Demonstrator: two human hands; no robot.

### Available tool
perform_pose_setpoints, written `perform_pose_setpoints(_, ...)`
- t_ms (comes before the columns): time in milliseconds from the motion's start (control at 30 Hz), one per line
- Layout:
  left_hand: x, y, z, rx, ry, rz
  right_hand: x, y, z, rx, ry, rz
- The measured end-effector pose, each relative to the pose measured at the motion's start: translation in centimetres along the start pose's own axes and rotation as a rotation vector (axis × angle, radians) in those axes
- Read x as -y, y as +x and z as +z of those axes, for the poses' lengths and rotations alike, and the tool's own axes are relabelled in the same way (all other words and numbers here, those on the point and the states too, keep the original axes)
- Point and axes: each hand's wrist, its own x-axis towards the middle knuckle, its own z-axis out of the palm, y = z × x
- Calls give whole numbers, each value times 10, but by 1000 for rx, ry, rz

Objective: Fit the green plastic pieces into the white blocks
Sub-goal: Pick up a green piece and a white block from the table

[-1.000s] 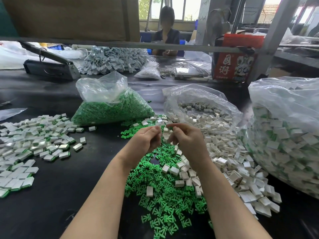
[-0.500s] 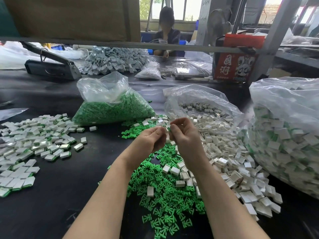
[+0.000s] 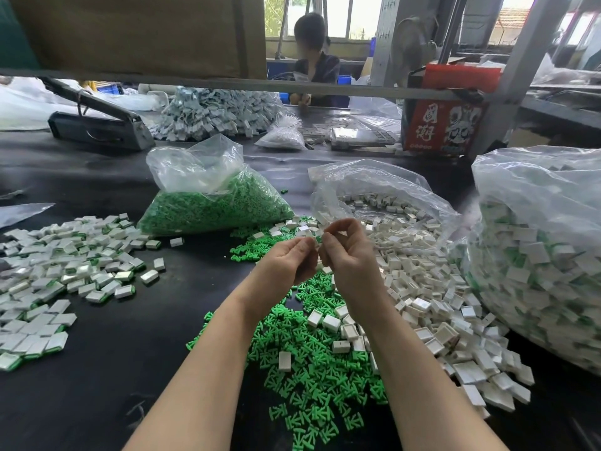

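Green pieces lie directly beneath both hands; left hand and right hand are curled fingertip to fingertip, pinched contents hidden.

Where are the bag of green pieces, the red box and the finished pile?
bag of green pieces (image 3: 211, 209), head view, on its green-filled lower part.
red box (image 3: 444, 125), head view, on its printed front.
finished pile (image 3: 65, 255), head view, mid-heap.

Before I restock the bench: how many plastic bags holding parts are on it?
4, maybe more hidden: a bag of green pieces centre-left, an open bag of white blocks beside it, a big bag of assembled blocks far right, and a small bag behind.
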Motion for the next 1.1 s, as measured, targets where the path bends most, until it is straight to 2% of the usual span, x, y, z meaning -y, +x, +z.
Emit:
perform_pose_setpoints(367,2,3,-5,32,87,16,5,-3,-2,78,8,89)
perform_pose_setpoints(533,4,2,-7,37,96,13,0,-1,-5,111,-185,168)
perform_pose_setpoints(767,7,3,-12,66,288,-5,-5,0,-9,155,-423,65)
perform_pose_setpoints(967,7,3,-11,83,269,-19,-9,-2,-7,155,-382,70)
perform_pose_setpoints(1100,10,2,-14,139,235,-38,-9,-3,-9,187,-257,150)
